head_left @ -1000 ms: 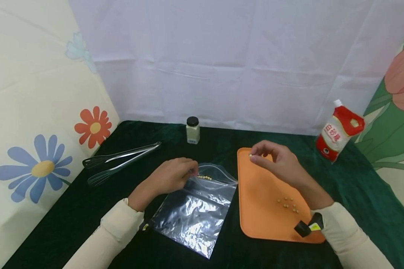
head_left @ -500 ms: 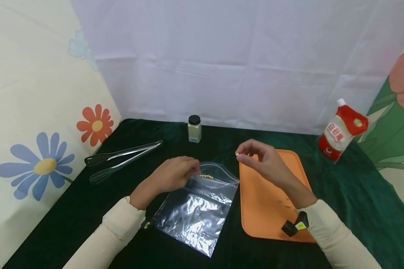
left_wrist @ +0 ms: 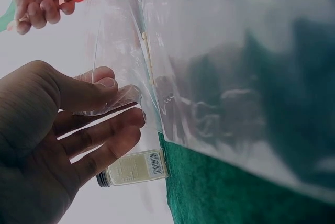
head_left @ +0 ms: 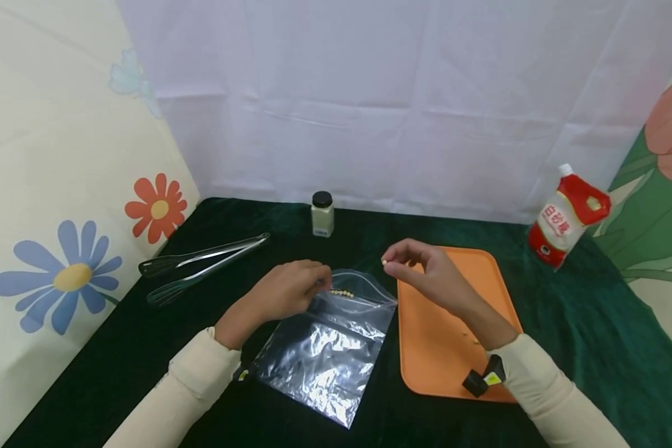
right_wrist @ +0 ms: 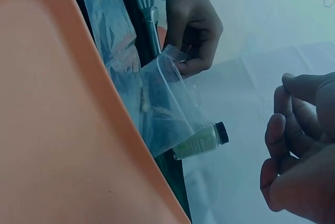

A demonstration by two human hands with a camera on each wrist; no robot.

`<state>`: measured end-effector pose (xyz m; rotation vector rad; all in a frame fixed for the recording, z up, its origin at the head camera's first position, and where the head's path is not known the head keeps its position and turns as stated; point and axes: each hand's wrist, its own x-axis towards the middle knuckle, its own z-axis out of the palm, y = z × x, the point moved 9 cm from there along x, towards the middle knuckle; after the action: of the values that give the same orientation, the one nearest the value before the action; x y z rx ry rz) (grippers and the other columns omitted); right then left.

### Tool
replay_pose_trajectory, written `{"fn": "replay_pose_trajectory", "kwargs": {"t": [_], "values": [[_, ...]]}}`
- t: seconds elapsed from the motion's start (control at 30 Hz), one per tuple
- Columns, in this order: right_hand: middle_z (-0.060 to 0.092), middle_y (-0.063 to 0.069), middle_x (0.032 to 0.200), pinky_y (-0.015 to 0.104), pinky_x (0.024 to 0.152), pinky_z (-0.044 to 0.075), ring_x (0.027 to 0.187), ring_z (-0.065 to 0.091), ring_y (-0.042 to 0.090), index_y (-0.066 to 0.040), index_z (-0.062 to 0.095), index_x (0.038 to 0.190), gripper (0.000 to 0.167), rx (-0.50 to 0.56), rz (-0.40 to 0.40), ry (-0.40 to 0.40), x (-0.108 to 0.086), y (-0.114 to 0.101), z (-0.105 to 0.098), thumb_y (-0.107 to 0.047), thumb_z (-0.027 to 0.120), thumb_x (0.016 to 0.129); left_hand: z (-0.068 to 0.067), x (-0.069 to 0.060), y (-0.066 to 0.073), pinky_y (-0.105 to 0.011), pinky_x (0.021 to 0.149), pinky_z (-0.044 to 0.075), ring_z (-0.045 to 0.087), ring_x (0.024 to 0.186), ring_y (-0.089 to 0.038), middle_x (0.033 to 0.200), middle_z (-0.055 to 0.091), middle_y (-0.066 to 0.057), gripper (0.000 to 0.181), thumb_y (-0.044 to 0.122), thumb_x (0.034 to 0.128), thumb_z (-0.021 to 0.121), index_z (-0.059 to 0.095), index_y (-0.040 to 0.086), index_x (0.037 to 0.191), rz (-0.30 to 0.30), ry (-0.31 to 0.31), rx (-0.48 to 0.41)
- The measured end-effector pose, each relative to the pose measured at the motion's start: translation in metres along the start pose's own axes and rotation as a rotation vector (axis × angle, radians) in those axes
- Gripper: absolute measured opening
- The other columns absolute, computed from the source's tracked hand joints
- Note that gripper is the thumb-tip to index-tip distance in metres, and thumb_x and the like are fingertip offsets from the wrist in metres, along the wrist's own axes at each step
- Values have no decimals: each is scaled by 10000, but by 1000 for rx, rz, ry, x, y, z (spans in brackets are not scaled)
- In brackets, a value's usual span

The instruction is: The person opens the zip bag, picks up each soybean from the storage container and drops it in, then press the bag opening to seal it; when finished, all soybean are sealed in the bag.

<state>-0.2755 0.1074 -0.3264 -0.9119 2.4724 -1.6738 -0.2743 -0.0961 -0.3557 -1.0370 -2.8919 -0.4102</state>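
Note:
My left hand [head_left: 288,289] pinches the edge of a clear zip bag [head_left: 327,361] near its mouth, thumb against the plastic in the left wrist view. The bag lies on the green cloth, its mouth end raised. Several small pale-yellow beans [head_left: 343,293] sit in a row inside, just below the mouth. My right hand [head_left: 428,274] hovers over the upper left of the orange tray [head_left: 434,373], a single bean [head_left: 384,262] pinched between thumb and fingertip. A few loose beans [head_left: 476,341] show on the tray; the forearm may hide others.
Metal tongs [head_left: 218,256] lie to the left. Behind the bag stands a small jar [head_left: 322,218] with a black lid. At the back right is a red and white pouch [head_left: 562,221] with a spout. A white cloth [head_left: 325,112] hangs behind the table.
My right hand has moved left from over the tray toward the bag's mouth, carrying the bean. The left hand and the bag have stayed almost still.

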Motion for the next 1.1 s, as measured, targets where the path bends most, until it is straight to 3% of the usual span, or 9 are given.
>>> {"fn": "replay_pose_trajectory", "kwargs": {"t": [0.17,0.33,0.47,0.63,0.77,0.9,1.1], "values": [[644,0,1097,418,813,469,993,559,204,-182,663,1181,204,-5,13,-4,1,4,2,-268,641,997,0,0,-1,-282,698,487,541,798,-99,1027,651,58,196,41,929,654,671,206,1033,-6,1,6],[653,-12,1104,417,821,474,979,556,199,-202,663,1166,185,-27,-5,28,-1,-4,-8,-276,638,999,-1,1,-1,-276,693,483,541,792,-96,1023,649,60,195,42,928,654,672,204,1035,-2,1,3],[652,-43,1039,385,802,466,949,547,171,-240,671,1114,135,-136,-18,23,-3,-10,-19,-299,639,997,0,0,-2,-270,684,478,540,789,-92,1024,648,64,205,37,928,650,668,211,1035,1,3,-2],[614,-127,897,394,819,394,848,542,129,-266,683,1005,53,-502,-68,-117,-10,-21,-26,-301,686,965,-1,0,-1,-262,678,476,540,787,-86,1025,649,68,204,38,930,648,668,212,1035,11,9,5],[573,-185,801,435,837,255,803,519,128,-296,676,900,93,-765,-35,-249,-20,-15,-33,-240,748,920,-3,0,-1,-265,678,479,540,787,-89,1013,647,65,203,34,927,650,668,206,1032,11,15,8],[551,-208,748,454,844,236,784,507,129,-293,673,848,143,-858,35,-349,-33,-2,-39,-199,768,899,-2,0,-1,-269,684,481,540,790,-92,1017,646,62,205,34,927,649,664,209,1033,2,5,3],[521,-212,721,459,822,244,756,462,88,-310,657,832,170,-885,98,-461,-54,14,-42,-200,772,892,1,0,-1,-265,687,481,542,792,-90,1027,651,64,210,30,927,648,664,211,1032,1,3,-4]]}}
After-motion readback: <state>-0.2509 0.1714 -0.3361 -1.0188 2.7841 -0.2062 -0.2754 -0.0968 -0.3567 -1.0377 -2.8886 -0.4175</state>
